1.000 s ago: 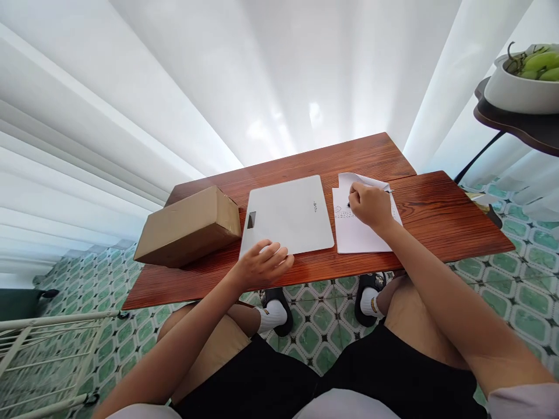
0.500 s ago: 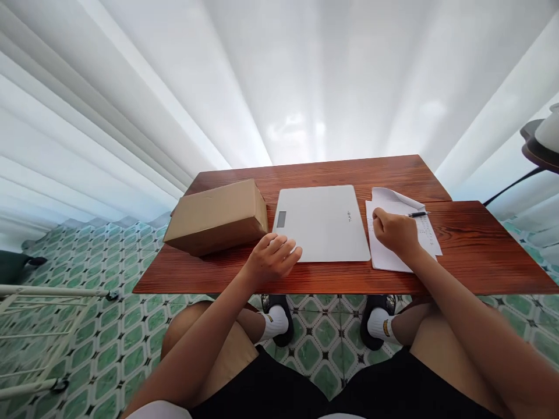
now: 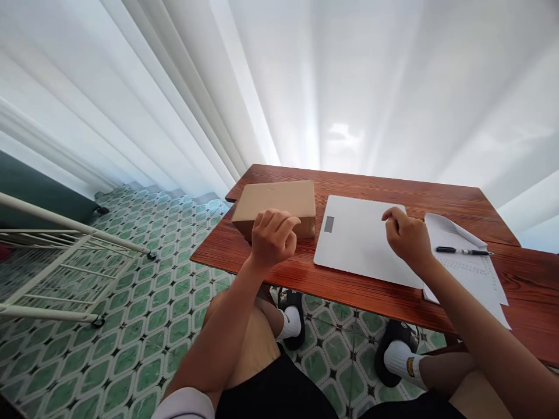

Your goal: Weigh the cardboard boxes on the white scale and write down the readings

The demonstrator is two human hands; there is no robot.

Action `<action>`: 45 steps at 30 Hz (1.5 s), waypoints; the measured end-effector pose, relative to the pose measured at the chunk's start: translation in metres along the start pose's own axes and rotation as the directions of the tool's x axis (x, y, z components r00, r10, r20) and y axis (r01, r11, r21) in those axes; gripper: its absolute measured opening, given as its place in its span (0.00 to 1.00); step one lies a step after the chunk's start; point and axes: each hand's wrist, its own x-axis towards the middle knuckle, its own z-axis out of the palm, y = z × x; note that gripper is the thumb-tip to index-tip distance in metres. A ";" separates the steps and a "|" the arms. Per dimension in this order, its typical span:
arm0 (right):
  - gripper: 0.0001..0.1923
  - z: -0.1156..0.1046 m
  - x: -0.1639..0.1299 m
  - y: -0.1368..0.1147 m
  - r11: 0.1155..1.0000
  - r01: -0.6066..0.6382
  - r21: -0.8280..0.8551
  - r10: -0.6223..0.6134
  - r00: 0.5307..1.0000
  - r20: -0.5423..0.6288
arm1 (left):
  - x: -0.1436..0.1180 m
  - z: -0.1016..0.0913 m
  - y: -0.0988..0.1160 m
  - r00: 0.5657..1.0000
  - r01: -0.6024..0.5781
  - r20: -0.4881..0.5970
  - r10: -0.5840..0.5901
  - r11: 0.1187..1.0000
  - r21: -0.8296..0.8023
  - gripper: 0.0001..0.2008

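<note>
Box (image 3: 279, 201): centre frame, beside scale (image 3: 362, 241).
Left hand (image 3: 273, 235): curled loosely at box's front, grasping nothing.
Right hand (image 3: 406, 235): half-curled over scale, empty; pen (image 3: 463, 251) released on paper (image 3: 474, 273).

Box front: the left hand (image 3: 273, 235) covers part of the cardboard box (image 3: 277, 201), so we cannot tell contact.
Paper (image 3: 474, 270): writing too small for us to read.
Scale (image 3: 358, 241) display: perhaps blank; we cannot tell.
Right forearm: cut off by the frame's edge.
</note>
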 end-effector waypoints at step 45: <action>0.36 0.111 0.020 -0.127 0.719 -0.237 0.653 -0.044 0.923 0.383 | -0.044 -0.004 -0.060 -0.030 0.763 0.349 -0.937 -0.247 -0.597 0.28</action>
